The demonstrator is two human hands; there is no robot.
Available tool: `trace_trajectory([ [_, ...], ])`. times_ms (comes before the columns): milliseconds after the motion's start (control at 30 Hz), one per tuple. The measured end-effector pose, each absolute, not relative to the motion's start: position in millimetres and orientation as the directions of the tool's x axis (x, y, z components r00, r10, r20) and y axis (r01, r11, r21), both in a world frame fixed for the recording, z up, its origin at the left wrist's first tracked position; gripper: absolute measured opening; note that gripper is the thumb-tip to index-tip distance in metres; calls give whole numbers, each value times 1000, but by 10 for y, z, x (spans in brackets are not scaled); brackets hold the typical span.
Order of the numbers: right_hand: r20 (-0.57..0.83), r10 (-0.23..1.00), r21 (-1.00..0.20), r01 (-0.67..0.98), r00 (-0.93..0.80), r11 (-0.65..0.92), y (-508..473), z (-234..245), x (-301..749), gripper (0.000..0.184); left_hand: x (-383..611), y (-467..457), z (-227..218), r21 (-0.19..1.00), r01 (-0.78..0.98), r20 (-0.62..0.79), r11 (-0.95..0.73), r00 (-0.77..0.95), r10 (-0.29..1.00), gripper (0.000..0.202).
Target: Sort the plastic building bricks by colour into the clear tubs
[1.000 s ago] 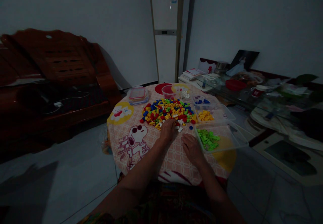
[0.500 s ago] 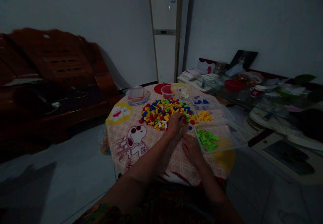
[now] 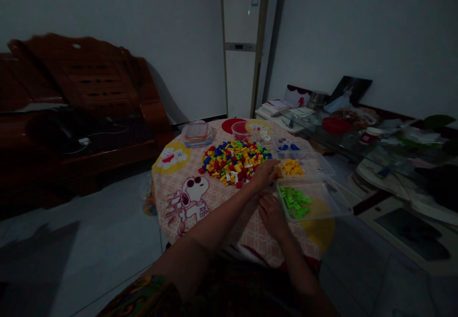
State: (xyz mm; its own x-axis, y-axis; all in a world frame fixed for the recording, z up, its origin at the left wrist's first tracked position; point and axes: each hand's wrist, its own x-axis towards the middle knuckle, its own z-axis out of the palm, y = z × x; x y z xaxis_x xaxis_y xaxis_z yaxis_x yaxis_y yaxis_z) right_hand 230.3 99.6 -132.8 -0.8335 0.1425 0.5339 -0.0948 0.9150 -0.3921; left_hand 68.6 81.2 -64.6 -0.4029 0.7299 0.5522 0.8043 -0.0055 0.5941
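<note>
A heap of small toy building bricks (image 3: 232, 160) in red, yellow, blue, green and white lies on the cloth. My left hand (image 3: 265, 174) reaches past the heap's right side, fingers pinched at the edge of the clear tray with yellow bricks (image 3: 292, 167); whatever is between the fingertips is too small and dark to make out. Close below, my right hand (image 3: 272, 213) rests on the cloth with curled fingers, beside the clear tray holding green bricks (image 3: 295, 202); what it may hold is hidden. Blue bricks (image 3: 288, 147) lie in a tray farther back.
The round table has a patterned tablecloth (image 3: 229, 212). At its back stand lidded plastic boxes (image 3: 198, 134), a clear round tub (image 3: 240, 129) and white bricks (image 3: 264, 133). A cluttered glass table (image 3: 345, 138) is at right, a wooden bench (image 3: 96, 93) at left.
My left hand has moved right, from the heap's front edge to the side of the yellow-brick tray. My right hand stays almost in place. The whole view has shifted slightly.
</note>
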Motion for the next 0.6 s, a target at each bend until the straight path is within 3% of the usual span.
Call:
trace_trajectory([
  [167, 544, 172, -397, -71, -821, 915, 987, -1337, 2322, 35, 565, 220, -704, 616, 765, 509, 189, -569, 646, 41],
  [367, 553, 161, -388, -81, -817, 918, 1004, -1347, 2325, 34, 529, -344, -823, 593, 650, 494, 475, -760, 422, 34],
  [467, 559, 158, -375, -79, -814, 923, 1009, -1358, 2316, 34, 569, -423, -897, 549, 633, 457, 546, -774, 438, 29],
  [600, 560, 152, -377, -87, -815, 922, 1012, -1358, 2317, 33, 634, -380, -956, 555, 670, 461, 493, -741, 488, 27],
])
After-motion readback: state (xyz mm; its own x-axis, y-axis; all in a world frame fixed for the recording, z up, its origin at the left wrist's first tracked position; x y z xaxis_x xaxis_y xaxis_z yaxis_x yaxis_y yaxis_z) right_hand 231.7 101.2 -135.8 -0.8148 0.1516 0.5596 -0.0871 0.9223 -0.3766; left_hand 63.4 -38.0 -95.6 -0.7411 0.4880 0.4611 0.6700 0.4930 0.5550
